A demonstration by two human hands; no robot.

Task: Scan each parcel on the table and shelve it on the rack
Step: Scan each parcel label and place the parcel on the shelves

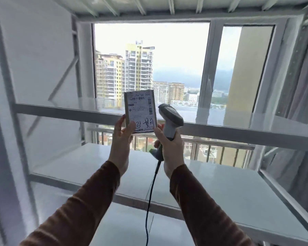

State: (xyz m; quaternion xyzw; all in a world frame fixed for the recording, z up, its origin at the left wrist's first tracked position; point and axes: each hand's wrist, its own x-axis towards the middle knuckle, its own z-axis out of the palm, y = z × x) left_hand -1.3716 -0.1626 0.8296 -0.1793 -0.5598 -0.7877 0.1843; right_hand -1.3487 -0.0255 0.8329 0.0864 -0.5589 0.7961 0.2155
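A small flat brown cardboard parcel with a white printed shipping label is held upright in the air in front of a pale grey metal shelving rack, at about the height of the front rail of one of its shelves and not resting on any of them. The label faces the camera; it carries barcodes near its top and right edge and dark handwritten marks along its lower part. The left hand grips the parcel at its lower left corner, thumb across the front of the label and fingers behind the cardboard. The right hand is wrapped around the handle of a light grey pistol-shaped handheld barcode scanner, and its thumb touches the lower right corner of the parcel. The scanner's head sits just beside the parcel's right edge, tilted up and to the left. A thin black cable hangs from the base of the scanner's handle and runs down between the two forearms to the bottom of the view. Both arms wear brown long sleeves. The rack's shelves below and behind the hands are bare grey panels. Behind the rack is a large window, through which tall apartment blocks, hazy hills and an overcast sky show, with a railing visible lower down.
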